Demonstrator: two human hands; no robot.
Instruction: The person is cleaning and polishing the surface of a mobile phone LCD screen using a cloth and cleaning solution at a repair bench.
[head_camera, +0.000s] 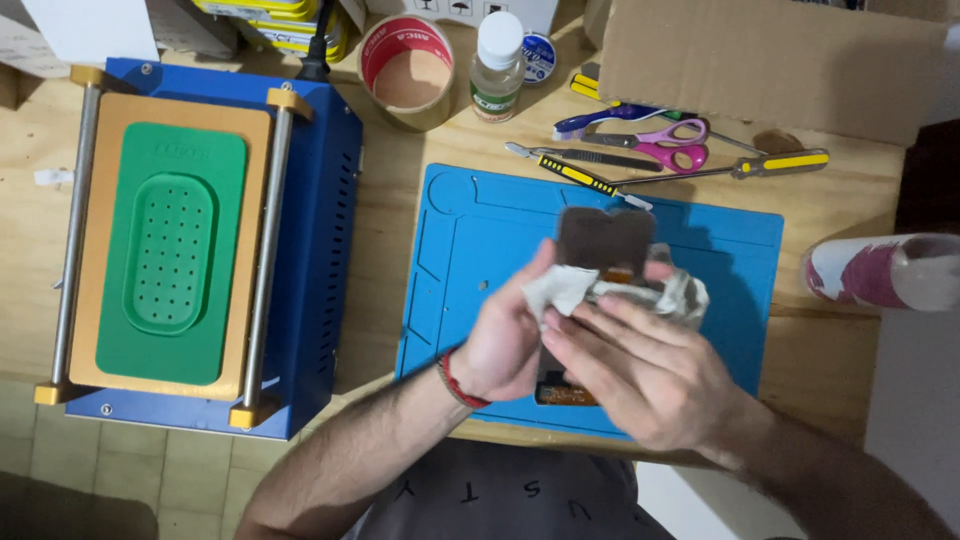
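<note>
With the left hand (505, 345) gripping the dark panel (604, 243), the right hand (640, 375), fingers closed on the crumpled cloth (640, 292), best wipes lightly.

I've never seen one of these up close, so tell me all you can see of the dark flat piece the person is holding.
The dark flat panel is thin, brownish-black and roughly rectangular, with a small notch in its top edge. It is held tilted above the blue mat. The left hand grips it from the side, while the right hand presses a crumpled whitish cloth against it.

We count two hands (510, 340) (640, 370) — one tape roll (407, 72), one bottle (497, 66), one pair of scissors (665, 145) — and two screwdrivers (580, 175) (770, 165).
</note>
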